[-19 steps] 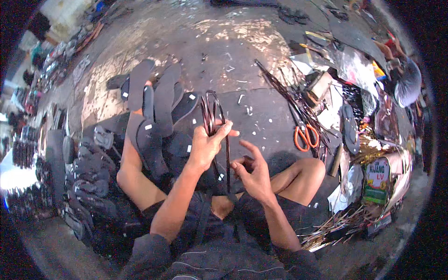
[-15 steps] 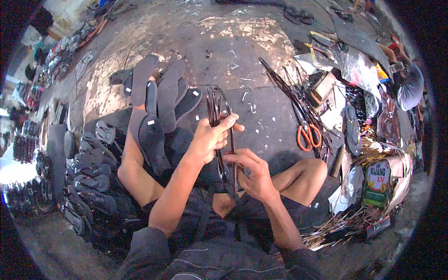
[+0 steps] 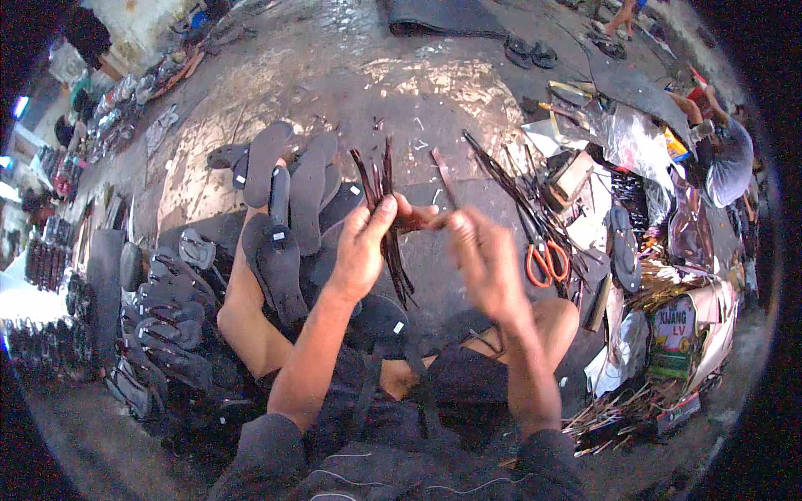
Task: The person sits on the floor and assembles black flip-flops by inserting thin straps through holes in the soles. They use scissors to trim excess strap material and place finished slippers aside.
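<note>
Sitting with legs folded, a person works bare-handed above a flat, dark grey mat; 12 o'clock points away from the body. The left hand has its grip closed around a loose bundle of thin, glossy, dark brown strips, whose long axis runs close to 12-and-6, the lower ends leaning toward 5. The right hand, blurred, appears to pinch one flat, dark brown strip at its near end. That single strip lies at 11 o'clock from the right hand, the nearer one, and between 1 and 2 from the left; its long axis runs from 11 to 5. The fingertips of both hands are close together, and whether the strip also touches the left fingers cannot be told.

At 1 o'clock from the right hand, more long dark strips lie strewn, with orange-handled scissors at 3 o'clock, just beyond the hand. The bent right knee stands at 4 o'clock, narrowing the room there. Flat black sandal soles crowd 10 to 11 o'clock from the left hand; a heap of dark sandals lies farther off, between 8 and 9.
</note>
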The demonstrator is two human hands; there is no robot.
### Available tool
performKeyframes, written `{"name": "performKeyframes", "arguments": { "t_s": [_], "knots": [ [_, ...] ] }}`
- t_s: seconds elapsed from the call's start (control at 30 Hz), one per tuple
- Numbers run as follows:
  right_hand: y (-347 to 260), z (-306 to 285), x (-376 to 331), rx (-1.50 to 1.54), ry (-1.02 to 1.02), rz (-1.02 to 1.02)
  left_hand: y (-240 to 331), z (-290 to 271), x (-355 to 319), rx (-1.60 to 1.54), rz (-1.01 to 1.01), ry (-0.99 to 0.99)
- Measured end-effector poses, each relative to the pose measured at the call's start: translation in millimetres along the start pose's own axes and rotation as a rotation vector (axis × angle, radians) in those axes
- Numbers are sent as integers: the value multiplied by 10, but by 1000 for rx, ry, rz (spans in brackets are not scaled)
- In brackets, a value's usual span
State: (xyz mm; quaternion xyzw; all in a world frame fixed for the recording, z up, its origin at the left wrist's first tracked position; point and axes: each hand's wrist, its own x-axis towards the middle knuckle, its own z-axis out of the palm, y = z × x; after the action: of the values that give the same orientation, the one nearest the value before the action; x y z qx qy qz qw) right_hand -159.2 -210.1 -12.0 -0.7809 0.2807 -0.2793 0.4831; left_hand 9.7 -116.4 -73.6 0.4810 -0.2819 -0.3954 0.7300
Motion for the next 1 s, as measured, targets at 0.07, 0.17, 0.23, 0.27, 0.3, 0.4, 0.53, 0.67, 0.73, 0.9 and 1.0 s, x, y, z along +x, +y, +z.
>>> {"name": "performKeyframes", "arguments": {
  "t_s": [0.07,0.17,0.23,0.27,0.3,0.4,0.53,0.67,0.73,0.9,1.0],
  "knots": [
    [115,186,-73,81,32,39,-98,74,-16,-7,-13,82],
    [21,-11,59,-11,242,-81,56,-164,-105,-141,-234,-43],
    [-239,-307,409,-420,449,-524,69,-179,-99,-136,-301,35],
    [-385,-450,571,-544,538,-670,73,-198,-94,-194,-320,10],
    [-542,-578,648,-487,560,-685,77,-196,-67,-259,-336,-25],
    [-796,-570,768,-316,413,-895,35,-186,-52,-439,-378,-30],
    [-157,-94,431,72,-50,-270,-189,-120,-54,-406,-334,102],
    [658,427,-174,347,-83,235,-494,-203,-65,-508,-519,67],
    [781,574,-341,321,-39,301,-567,-152,-50,-558,-598,83],
    [941,688,-536,451,26,386,-817,-232,-43,-584,-598,121],
    [982,594,-551,422,-32,450,-818,-227,-19,-742,-615,81]
  ]
}}
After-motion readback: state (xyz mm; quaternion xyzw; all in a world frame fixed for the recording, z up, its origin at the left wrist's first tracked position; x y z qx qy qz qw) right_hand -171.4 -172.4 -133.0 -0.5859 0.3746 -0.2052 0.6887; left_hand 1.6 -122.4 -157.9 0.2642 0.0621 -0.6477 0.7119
